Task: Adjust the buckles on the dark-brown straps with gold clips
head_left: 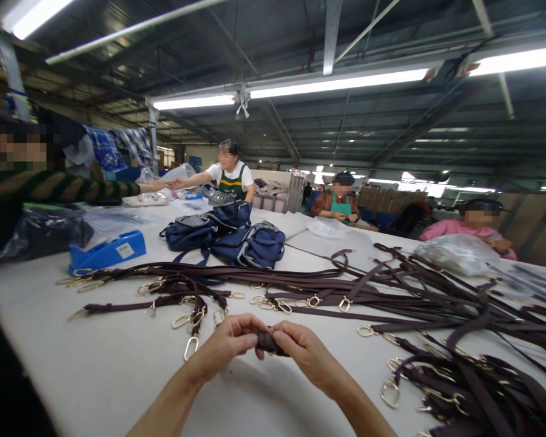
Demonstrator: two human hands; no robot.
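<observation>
Both hands meet at the lower middle of the view, just above the white table (131,358). Between them is a small dark brown bundle (268,342), which looks like a coiled strap. My left hand (230,343) grips its left end with thumb and fingers. The right end is pinched by my right hand (298,346). Beyond the hands, long dark brown straps (264,279) with gold clasps lie across the table. A larger tangle of the same straps (486,370) is heaped at the right.
A blue tape dispenser (107,252) and navy bags (250,243) stand behind the straps. Clear plastic bags (457,254) lie at the right. Across the table are several people; a striped sleeve (68,185) reaches in from the left, its hand meeting another person's hand.
</observation>
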